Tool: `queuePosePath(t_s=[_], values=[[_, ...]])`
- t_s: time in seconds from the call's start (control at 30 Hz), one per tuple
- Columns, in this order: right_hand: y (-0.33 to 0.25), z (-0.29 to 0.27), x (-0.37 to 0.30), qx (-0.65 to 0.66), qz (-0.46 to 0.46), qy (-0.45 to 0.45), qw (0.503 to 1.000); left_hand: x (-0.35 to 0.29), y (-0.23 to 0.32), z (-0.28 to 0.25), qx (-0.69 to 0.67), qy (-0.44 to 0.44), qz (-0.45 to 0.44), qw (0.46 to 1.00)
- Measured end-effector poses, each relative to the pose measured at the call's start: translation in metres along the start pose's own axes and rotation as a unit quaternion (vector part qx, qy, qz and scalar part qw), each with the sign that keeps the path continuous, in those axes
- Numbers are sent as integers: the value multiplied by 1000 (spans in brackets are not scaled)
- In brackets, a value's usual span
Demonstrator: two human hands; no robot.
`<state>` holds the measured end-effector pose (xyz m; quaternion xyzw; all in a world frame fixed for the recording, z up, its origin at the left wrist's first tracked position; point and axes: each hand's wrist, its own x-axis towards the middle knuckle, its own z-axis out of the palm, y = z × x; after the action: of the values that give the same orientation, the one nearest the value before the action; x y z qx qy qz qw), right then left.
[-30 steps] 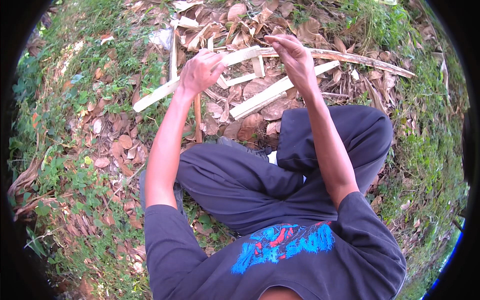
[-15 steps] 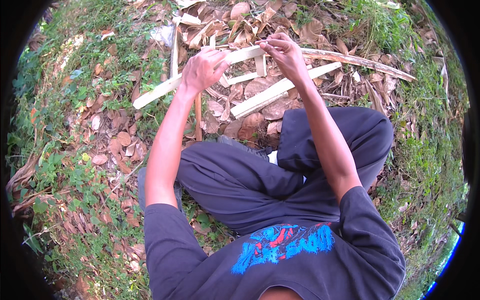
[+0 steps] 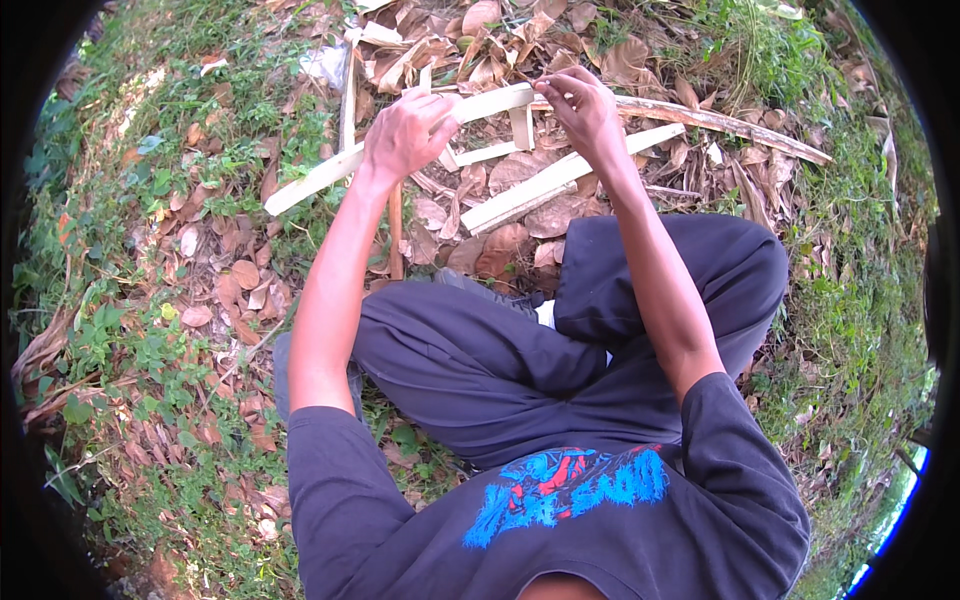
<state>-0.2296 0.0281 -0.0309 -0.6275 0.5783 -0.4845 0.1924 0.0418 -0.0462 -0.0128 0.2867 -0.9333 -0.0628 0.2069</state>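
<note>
A long pale wooden strip slants from the left up to the far middle. My left hand is closed over its middle part. At the strip's far right end is my right hand, thumb and fingertips pinched together close to the wood; anything between them is too small to name. Beneath the strip, short pale wooden pieces and an upright-looking pale slat show, partly hidden by my left hand. A brown wooden stick runs down from below my left hand toward my leg.
Two pale strips lie side by side on dry leaves under my right forearm. A longer rough slat stretches to the right. A clear plastic bag lies far left of the wood. My crossed legs are close below.
My right hand has shifted slightly to the right, off the strip's end, leaving that end more exposed. The left hand keeps its hold with almost no movement.
</note>
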Motion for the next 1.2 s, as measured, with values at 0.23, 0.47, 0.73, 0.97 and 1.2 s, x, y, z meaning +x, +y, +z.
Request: queuePosePath(t_s=[0.23, 0.47, 0.73, 0.97, 1.2], values=[[-6, 7, -10, -132, -80, -3, 988, 0, 0, 1, -15, 8, -4, 1000], [-66, 39, -38, -53, -82, -37, 995, 3, -6, 7, -10, 8, -52, 999], [-42, -25, -33, 18, 114, 29, 993, 1, -2, 6, -3, 29, -14, 999], [-29, -27, -4, 92, 76, 18, 993, -1, -5, 8, -6, 32, -7, 999], [-15, 23, -24, 109, 40, 78, 990, -4, -13, -1, -29, 17, -22, 999]])
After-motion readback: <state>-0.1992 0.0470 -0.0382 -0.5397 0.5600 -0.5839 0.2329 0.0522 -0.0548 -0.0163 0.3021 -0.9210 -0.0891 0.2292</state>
